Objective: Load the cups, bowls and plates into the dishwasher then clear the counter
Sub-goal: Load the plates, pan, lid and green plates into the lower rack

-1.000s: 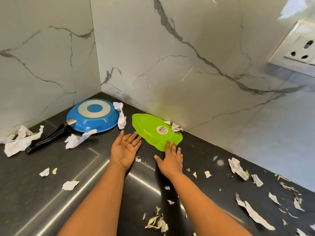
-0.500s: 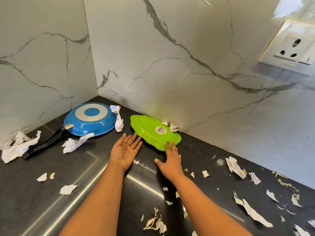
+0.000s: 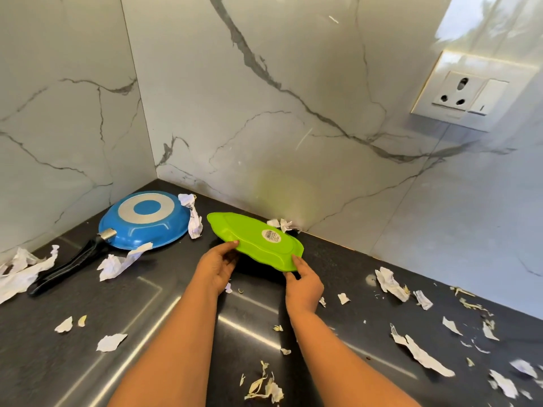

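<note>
Green plate (image 3: 252, 242) upside-down | left hand (image 3: 217, 267), right hand (image 3: 304, 282) grip rim | sticker (image 3: 271, 235) unreadable

plate (image 3: 249, 242) was lime green, oval with a wavy rim, upside down, round white sticker on its base. It sat tilted, near edge raised off the dark counter (image 3: 88, 333), shadow under it. left hand (image 3: 216, 267) gripped the near-left rim, right hand (image 3: 304, 282) pinched the right end.
</note>
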